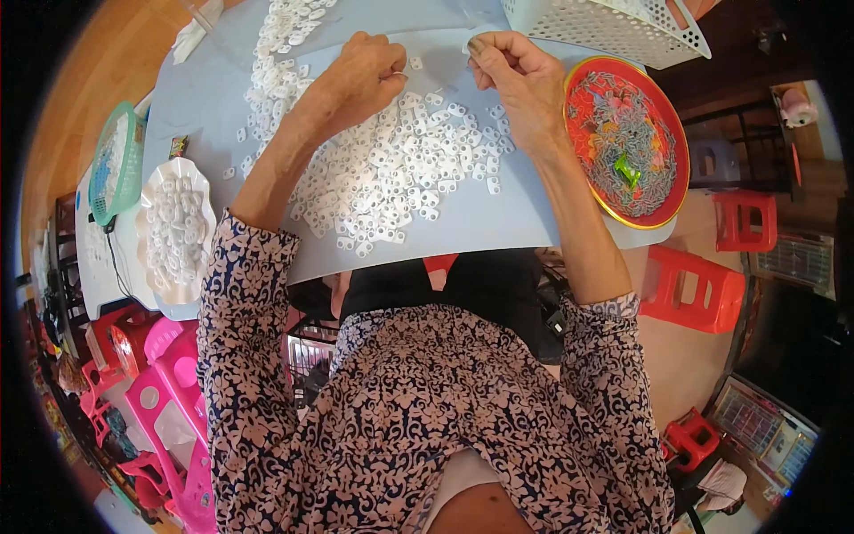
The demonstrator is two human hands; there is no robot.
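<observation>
A pile of small white plastic pieces with holes [391,165] spreads over the pale blue-grey table [427,236] in front of me. Above its upper left side my left hand [363,78] is closed, fingers curled and thumb pressed in; a sliver of white shows at the fingertips, too small to name. Higher and to the right, my right hand [523,82] pinches thumb against forefinger, with a small pale bit at the tips that I cannot make out. Beside my right wrist stands a red round tray [678,147] of loose grey screw-like pins [636,133] and a shiny green wrapper [628,169].
More white pieces [276,71] run in a band along the left. A scalloped white dish [206,191] and a green basket [136,142] hold more. A perforated white basket [623,40] stands far right. Red stools [698,289] and a pink chair [156,396] are on either side.
</observation>
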